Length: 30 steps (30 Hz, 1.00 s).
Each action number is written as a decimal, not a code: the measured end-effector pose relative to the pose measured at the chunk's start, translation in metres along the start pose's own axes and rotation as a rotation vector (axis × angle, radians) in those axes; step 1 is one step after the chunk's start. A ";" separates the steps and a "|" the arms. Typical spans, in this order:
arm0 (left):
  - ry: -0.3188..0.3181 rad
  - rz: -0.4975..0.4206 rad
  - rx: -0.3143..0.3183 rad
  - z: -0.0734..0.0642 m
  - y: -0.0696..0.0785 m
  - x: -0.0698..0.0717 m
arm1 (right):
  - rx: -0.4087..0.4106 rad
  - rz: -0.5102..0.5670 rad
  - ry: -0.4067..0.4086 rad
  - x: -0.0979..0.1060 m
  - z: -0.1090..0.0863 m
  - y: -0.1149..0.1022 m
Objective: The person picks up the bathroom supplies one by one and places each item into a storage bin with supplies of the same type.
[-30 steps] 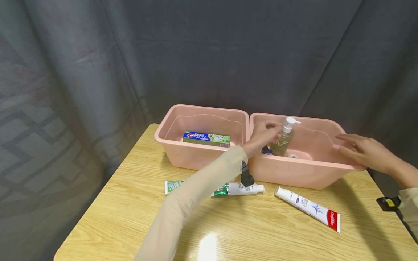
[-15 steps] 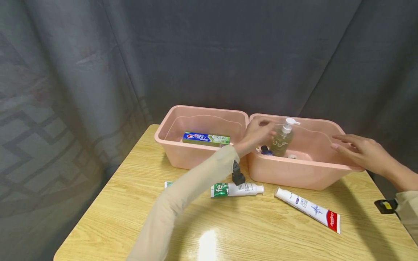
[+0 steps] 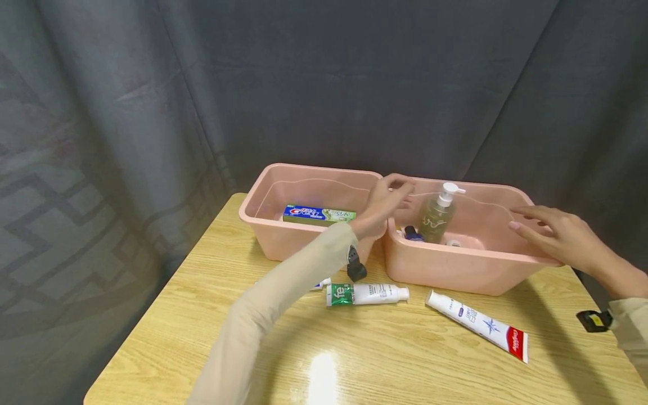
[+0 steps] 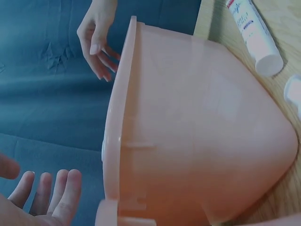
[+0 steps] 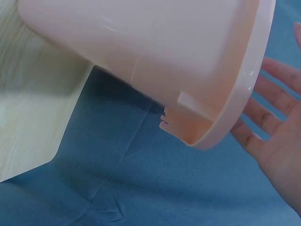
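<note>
My left hand (image 3: 383, 201) hovers over the meeting rims of two pink bins, its fingers loosely bent with nothing in them. In the left wrist view, the fingers of that hand (image 4: 47, 200) are spread apart beside the bin's rim. At the right end of the right bin (image 3: 455, 271), my right hand (image 3: 567, 239) rests by the rim, fingers extended. The right wrist view shows this hand (image 5: 282, 132) behind the rim. Inside the right bin stand a clear pump bottle (image 3: 436, 220) and a dark-capped item (image 3: 413, 234). A Crest toothpaste box (image 3: 319, 214) lies in the left bin (image 3: 288, 243).
A Colgate toothpaste tube (image 3: 481, 325) lies on the wooden table (image 3: 385, 360) before the right bin. A green and white tube (image 3: 369, 294) lies to its left. Another tube (image 3: 321, 284) is mostly hidden under the left sleeve. A grey curtain (image 3: 354, 84) hangs behind.
My left hand has moved left, away from the pump bottle to above the bins' shared edge. The dark-capped item has come into fuller view. My right hand has barely shifted.
</note>
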<state>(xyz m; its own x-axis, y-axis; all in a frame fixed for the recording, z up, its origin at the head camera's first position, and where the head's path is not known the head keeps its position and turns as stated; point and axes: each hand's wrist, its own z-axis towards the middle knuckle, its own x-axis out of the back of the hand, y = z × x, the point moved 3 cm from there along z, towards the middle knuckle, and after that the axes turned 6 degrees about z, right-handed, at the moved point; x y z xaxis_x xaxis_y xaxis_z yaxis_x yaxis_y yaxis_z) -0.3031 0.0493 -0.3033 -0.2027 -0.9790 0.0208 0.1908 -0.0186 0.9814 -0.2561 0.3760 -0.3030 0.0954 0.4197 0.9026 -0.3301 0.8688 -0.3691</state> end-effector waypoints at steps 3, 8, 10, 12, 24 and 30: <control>-0.005 0.014 -0.030 0.001 0.002 0.005 | 0.006 0.003 0.013 0.000 0.000 -0.001; -0.002 0.088 -0.073 0.004 0.005 0.014 | 0.028 0.025 0.041 0.000 -0.004 -0.002; -0.004 0.110 -0.095 0.005 0.006 0.017 | 0.032 0.029 0.049 -0.001 -0.006 -0.003; -0.006 0.146 -0.123 0.005 0.008 0.021 | 0.040 0.027 0.057 -0.001 -0.007 -0.005; 0.014 0.273 -0.151 0.006 0.007 0.050 | 0.128 0.031 0.075 0.000 -0.012 -0.020; 0.022 0.350 -0.172 0.006 0.003 0.068 | 0.126 0.027 0.066 -0.003 -0.014 -0.028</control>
<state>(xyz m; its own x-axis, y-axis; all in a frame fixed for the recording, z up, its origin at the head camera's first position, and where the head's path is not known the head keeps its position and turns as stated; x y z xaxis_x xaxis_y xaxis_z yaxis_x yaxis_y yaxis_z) -0.3224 -0.0164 -0.2974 -0.0765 -0.9362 0.3431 0.4031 0.2857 0.8694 -0.2335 0.3541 -0.2985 0.1446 0.4625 0.8747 -0.4485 0.8186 -0.3588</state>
